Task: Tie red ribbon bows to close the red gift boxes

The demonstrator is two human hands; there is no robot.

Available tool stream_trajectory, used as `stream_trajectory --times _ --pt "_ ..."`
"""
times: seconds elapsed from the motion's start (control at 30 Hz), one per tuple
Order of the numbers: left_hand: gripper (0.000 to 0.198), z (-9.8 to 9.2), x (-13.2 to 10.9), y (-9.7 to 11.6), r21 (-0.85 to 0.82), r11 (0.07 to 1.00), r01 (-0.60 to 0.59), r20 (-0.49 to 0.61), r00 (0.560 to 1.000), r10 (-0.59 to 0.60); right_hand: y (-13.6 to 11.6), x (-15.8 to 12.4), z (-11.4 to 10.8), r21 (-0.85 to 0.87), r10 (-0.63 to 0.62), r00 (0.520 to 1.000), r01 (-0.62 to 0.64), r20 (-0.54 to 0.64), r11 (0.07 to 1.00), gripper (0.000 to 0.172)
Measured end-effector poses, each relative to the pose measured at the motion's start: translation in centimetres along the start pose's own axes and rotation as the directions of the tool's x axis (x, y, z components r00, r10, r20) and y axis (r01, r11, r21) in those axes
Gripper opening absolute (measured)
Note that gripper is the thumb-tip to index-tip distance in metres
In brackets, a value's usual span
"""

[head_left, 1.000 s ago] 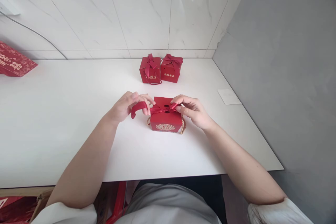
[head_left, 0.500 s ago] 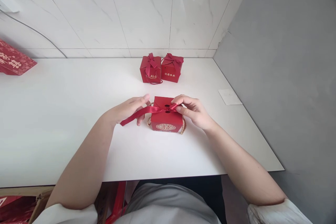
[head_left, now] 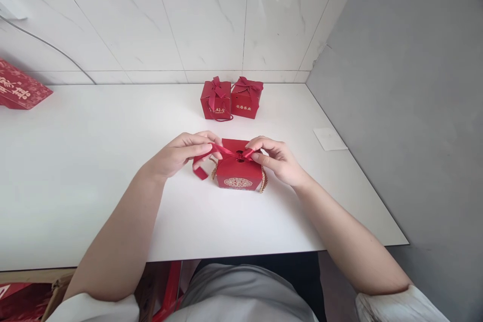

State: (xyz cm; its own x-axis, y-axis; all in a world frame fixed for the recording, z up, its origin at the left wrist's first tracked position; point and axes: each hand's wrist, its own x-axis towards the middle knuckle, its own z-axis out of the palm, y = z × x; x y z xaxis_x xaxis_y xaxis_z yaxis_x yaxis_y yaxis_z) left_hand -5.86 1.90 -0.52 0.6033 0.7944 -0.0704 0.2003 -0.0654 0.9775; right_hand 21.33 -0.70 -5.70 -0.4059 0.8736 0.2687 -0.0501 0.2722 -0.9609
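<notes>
A red gift box with a round gold emblem stands on the white table in front of me. Twisted gold cord handles hang at its two sides. A red ribbon is knotted at the middle of the lid. My left hand pinches the ribbon's left length between thumb and fingers, and its loose end dangles below them. At the right of the knot, my right hand is closed on a short loop of the same ribbon, resting against the box top.
Behind stand two red gift boxes with bows, a left one and a right one. A white paper square lies by the grey partition. A red patterned package is at far left; an open carton sits below the table edge.
My left hand has closed on the ribbon's left length and bent it; before, it was open beside the box with the ribbon lying across it. My right hand stays at the loop.
</notes>
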Motion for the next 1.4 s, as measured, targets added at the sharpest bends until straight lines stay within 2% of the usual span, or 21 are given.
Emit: stream_trajectory --times 0.1,0.17,0.3,0.43,0.7,0.97,1.1,1.2,1.3,1.4 --pt "0.029 1.1 0.9 -1.1 -0.124 0.982 -0.145 -0.028 0.989 0.142 0.0 0.0 0.0 -0.011 -0.009 1.0 0.009 0.002 1.0 0.012" --pt "0.027 1.8 1.4 -1.8 -0.147 0.964 -0.222 -0.054 0.975 0.216 0.0 0.0 0.0 -0.039 -0.022 1.0 0.022 0.006 0.999 0.013" --pt "0.018 2.9 2.0 -2.4 -0.037 0.936 -0.351 -0.122 0.931 0.344 -0.1 0.0 0.0 -0.086 -0.041 0.999 0.041 0.005 0.995 0.014" --pt "0.018 3.7 2.3 -2.5 0.097 0.948 -0.305 -0.127 0.94 0.315 0.1 0.0 0.1 -0.094 -0.048 0.999 0.048 0.006 0.994 0.012" --pt "0.026 3.9 2.4 -2.3 0.217 0.951 -0.219 -0.089 0.966 0.242 0.5 0.1 0.1 -0.011 -0.07 0.997 0.07 0.012 0.997 0.01" --pt "0.024 4.3 2.4 -2.2 0.224 0.954 -0.2 -0.16 0.958 0.238 0.2 0.2 0.7 0.016 -0.12 0.993 0.12 -0.025 0.993 0.013" --pt "0.015 4.6 2.0 -2.1 0.078 0.986 -0.146 -0.122 0.98 0.155 0.6 0.2 0.6 0.011 -0.119 0.992 0.119 -0.045 0.993 0.014" --pt "0.015 4.6 1.9 -2.1 0.006 0.991 -0.136 -0.104 0.985 0.136 1.0 0.2 0.6 0.027 -0.13 0.989 0.132 -0.076 0.991 0.014" --pt "0.016 4.4 2.0 -2.2 0.046 0.987 -0.153 -0.099 0.983 0.156 1.4 0.2 0.7 0.035 -0.13 0.988 0.134 -0.087 0.99 0.015" --pt "0.018 4.2 2.2 -2.5 0.118 0.97 -0.212 -0.11 0.968 0.225 1.6 0.2 0.8 0.053 -0.117 0.988 0.123 -0.098 0.991 0.015"
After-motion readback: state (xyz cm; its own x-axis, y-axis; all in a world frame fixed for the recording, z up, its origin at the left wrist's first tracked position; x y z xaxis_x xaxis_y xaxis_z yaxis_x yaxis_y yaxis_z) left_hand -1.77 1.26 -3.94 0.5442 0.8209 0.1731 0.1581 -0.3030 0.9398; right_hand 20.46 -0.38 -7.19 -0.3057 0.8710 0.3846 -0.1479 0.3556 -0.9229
